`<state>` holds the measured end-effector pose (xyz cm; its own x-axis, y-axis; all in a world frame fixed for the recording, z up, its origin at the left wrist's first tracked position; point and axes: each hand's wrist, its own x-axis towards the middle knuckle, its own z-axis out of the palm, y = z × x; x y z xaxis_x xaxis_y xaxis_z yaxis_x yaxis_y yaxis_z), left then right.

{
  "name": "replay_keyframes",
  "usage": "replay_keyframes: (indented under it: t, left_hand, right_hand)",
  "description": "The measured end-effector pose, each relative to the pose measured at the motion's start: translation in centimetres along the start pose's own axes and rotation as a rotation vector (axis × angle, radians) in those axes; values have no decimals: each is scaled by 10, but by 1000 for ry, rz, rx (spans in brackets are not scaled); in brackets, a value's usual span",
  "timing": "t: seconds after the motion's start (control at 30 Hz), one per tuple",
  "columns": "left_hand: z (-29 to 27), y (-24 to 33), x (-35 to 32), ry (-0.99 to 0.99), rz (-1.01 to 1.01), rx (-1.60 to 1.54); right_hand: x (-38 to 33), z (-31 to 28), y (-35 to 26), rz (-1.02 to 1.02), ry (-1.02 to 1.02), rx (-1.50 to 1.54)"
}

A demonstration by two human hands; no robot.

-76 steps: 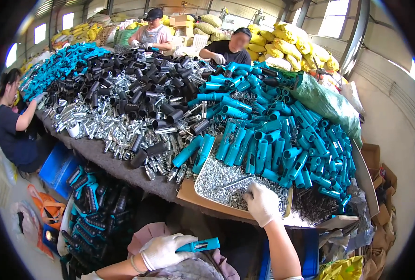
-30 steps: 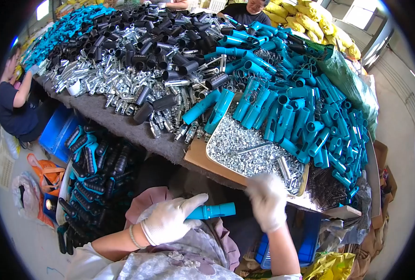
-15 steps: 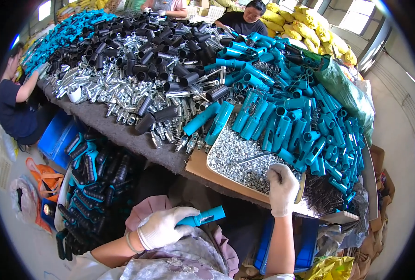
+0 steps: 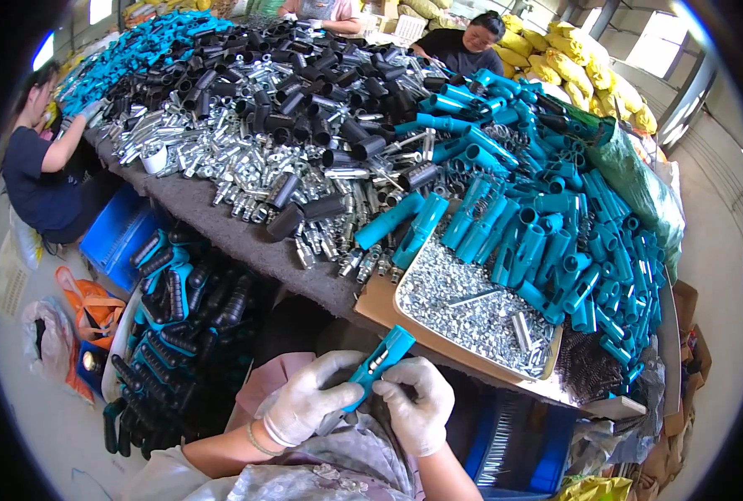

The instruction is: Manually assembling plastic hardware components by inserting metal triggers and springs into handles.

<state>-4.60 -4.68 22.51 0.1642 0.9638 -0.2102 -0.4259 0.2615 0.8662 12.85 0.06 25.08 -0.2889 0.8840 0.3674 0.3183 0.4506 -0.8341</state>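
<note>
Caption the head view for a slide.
Two gloved hands, left hand and right hand, grip a teal tube below a cardboard tray of small metal parts.

left hand (image 4: 309, 407): white glove, wrist bracelet | right hand (image 4: 420, 402): white glove | grey patterned top

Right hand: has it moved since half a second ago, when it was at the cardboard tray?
Yes. The right hand has come back off the cardboard tray toward the body, and now meets the left hand on the teal tube.
</note>
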Motion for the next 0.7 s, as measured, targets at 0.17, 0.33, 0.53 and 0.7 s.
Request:
replay_keyframes:
  t: [0.17, 0.33, 0.53, 0.7]
  left_hand:
    - [-8, 15, -14, 93, 82, 182]
    - [-38, 23, -24, 53, 71, 43]
    - [-67, 36, -37, 47, 140, -216]
    - [-104, 30, -36, 118, 180, -508]
  right_hand:
    - [-1, 30, 15, 19, -6, 281]
    - [14, 55, 11, 554, -152, 798]
    - [80, 70, -28, 314, -669, 241]
    - [183, 108, -29, -498, -622, -646]
